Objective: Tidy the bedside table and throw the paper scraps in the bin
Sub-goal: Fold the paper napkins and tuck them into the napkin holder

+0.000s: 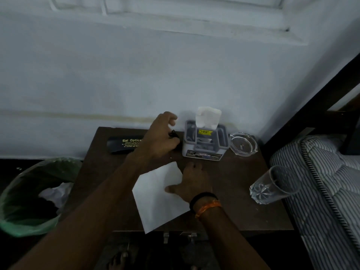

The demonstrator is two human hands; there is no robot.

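Note:
A white sheet of paper [157, 197] lies flat in the middle of the dark brown bedside table [233, 191]. My right hand [191, 182] rests on the sheet's right side with fingers spread. My left hand [157, 136] reaches to the table's back, its fingers curled round a small black object [174, 134] beside the grey tissue holder [205, 142]. A black spectacle case [122, 145] lies just left of that hand. The bin [29, 195], lined with a green bag, stands on the floor to the left with crumpled paper [56, 193] inside.
A glass ashtray [243, 144] sits at the table's back right, and an upright drinking glass [272, 186] stands near the right edge. A striped mattress [321, 191] and dark bed frame border the right side. The pale wall runs behind the table.

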